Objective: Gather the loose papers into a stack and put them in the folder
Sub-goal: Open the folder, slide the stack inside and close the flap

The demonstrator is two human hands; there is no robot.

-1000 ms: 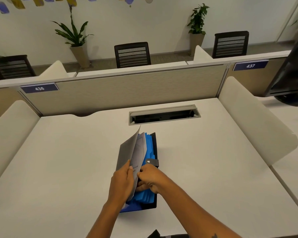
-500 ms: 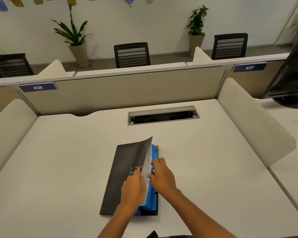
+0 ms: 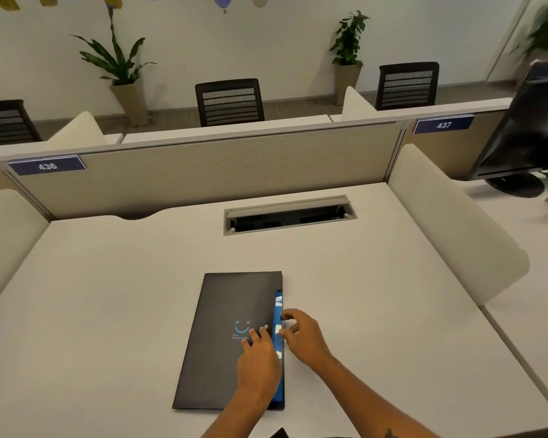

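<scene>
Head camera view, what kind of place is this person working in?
Most likely an open-plan office. The white desk is fenced by a low partition with numbered plates, 436 and 437. Beyond it stand black mesh chairs, and a monitor sits on the neighbouring desk.

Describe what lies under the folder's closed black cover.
Along the right edge of the black cover, blue dividers peek out. Any papers are hidden by the cover and the left hand.

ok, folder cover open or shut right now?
Shut. The dark cover of the folder lies flat over the blue pockets, only a blue strip showing along its right edge. Left hand presses on it; right hand at the clasp edge.
</scene>
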